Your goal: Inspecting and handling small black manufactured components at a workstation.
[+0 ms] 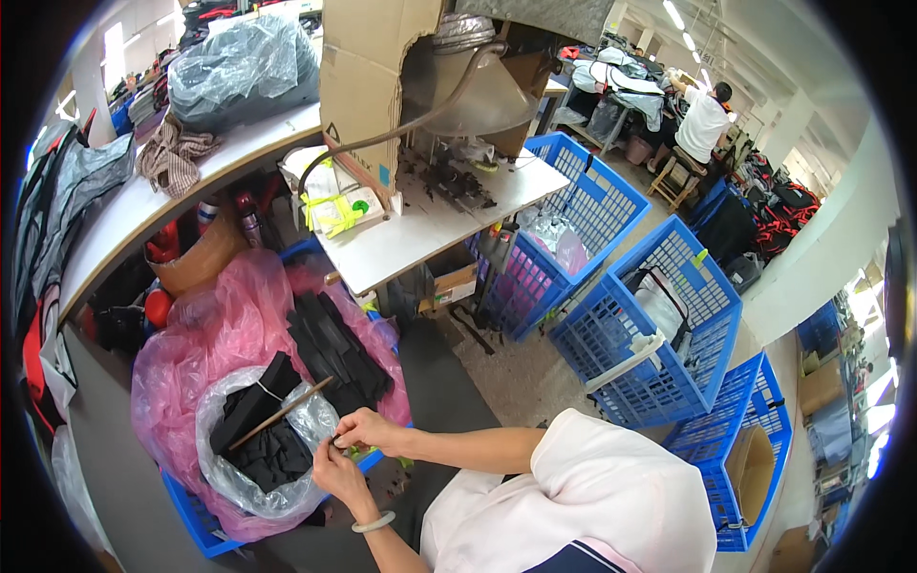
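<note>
Head view, white worktable (pixel 401 244), blue crates (pixel 669 372), workshop floor (pixel 521 377)

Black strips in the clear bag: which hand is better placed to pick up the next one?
Probably the left hand: it sits right at the clear bag beside the black strips; the right hand lies farther off.

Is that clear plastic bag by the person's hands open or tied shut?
Open. The clear bag has its mouth spread wide, and the stacked black pieces inside lie uncovered, with a thin stick across them.
</note>
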The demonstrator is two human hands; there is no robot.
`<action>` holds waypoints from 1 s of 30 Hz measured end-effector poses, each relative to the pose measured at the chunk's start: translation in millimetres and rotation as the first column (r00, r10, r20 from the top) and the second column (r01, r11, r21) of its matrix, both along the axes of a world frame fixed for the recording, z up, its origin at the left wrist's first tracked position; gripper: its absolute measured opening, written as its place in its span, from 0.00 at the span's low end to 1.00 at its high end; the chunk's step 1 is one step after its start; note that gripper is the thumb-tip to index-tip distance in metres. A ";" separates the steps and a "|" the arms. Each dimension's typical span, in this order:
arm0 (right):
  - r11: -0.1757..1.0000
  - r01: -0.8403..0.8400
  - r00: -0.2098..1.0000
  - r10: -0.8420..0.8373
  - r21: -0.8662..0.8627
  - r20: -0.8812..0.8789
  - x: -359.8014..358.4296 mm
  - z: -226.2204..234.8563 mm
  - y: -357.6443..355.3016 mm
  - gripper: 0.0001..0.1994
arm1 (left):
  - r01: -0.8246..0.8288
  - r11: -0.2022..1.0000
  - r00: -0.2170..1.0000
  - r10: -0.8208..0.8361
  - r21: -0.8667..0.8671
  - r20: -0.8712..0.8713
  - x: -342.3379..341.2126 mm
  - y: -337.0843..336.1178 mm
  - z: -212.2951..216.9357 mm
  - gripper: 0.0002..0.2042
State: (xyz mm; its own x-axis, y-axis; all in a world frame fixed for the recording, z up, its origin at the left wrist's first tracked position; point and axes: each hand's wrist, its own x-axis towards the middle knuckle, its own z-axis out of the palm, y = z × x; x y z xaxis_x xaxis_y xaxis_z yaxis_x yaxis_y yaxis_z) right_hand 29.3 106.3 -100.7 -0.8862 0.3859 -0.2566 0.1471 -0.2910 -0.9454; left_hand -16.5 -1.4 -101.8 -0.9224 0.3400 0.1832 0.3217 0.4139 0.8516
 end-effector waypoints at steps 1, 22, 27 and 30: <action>0.860 0.077 0.994 -0.025 -0.504 0.110 5.1 -5.3 -6.1 0.04 | 0.009 1.000 1.000 -0.009 -0.014 0.007 0.0 -0.9 -0.5 0.08; 0.940 0.064 0.980 0.003 0.334 -0.197 3.1 25.3 19.2 0.07 | -0.463 0.732 0.741 0.011 0.499 0.671 14.4 19.5 23.3 0.06; 0.718 0.192 0.962 -0.001 0.669 -0.274 -0.7 27.9 7.6 0.10 | -0.552 0.592 0.540 -0.282 0.587 0.793 19.5 13.1 32.0 0.03; 0.649 0.222 0.946 0.039 0.727 -0.323 -1.9 29.8 0.7 0.16 | -0.610 0.460 0.438 -0.483 0.645 0.758 15.3 0.7 31.7 0.03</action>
State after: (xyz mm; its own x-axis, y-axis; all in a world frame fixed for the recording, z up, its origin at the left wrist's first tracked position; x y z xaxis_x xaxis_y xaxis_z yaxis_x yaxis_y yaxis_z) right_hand 27.4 107.0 -70.9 -0.8134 0.4109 0.4117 -0.1507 0.5347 -0.8315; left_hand -1.2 -0.8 -70.1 -0.7322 0.4658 -0.4969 -0.6742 -0.5993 0.4317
